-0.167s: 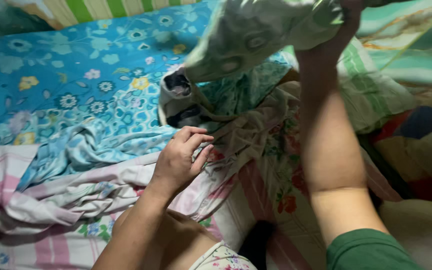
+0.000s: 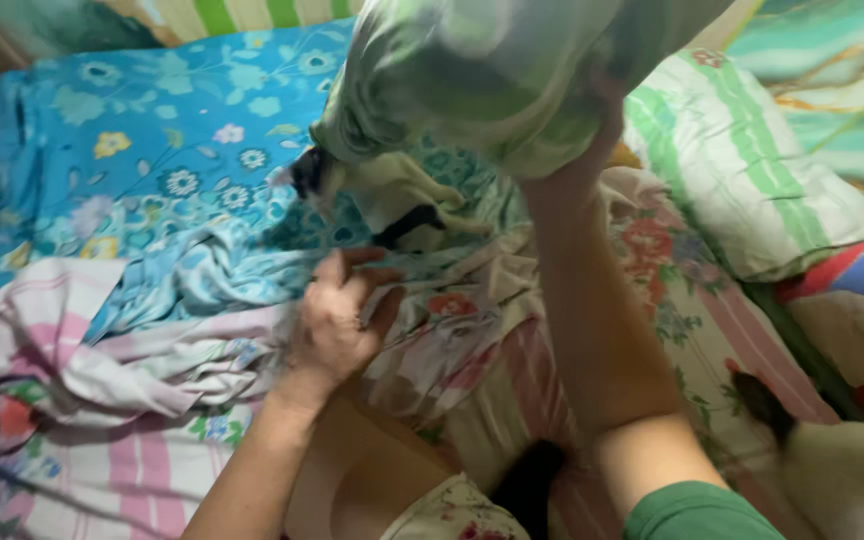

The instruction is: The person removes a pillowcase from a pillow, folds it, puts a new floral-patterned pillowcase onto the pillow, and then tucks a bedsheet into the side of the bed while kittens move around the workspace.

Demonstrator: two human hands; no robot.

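Right hand point(image 2: 592, 110) raised high, clutching a green patterned pillow point(image 2: 492, 70) from below — fingers buried in its cloth. Left hand point(image 2: 337, 315) low, pinching the floral sheet point(image 2: 452, 320) — pillow well above it

Person, own body, seen from above.
- Left hand point(image 2: 337, 320): bare, no ring or watch visible; forearm bare to the elbow.
- Right hand point(image 2: 592, 130): largely hidden by cloth; forearm bare.
- Green sleeve point(image 2: 697, 515): plain short sleeve, on the right upper arm.
- Floral garment point(image 2: 447, 515): pale fabric with small pink flowers, just left of the green sleeve.
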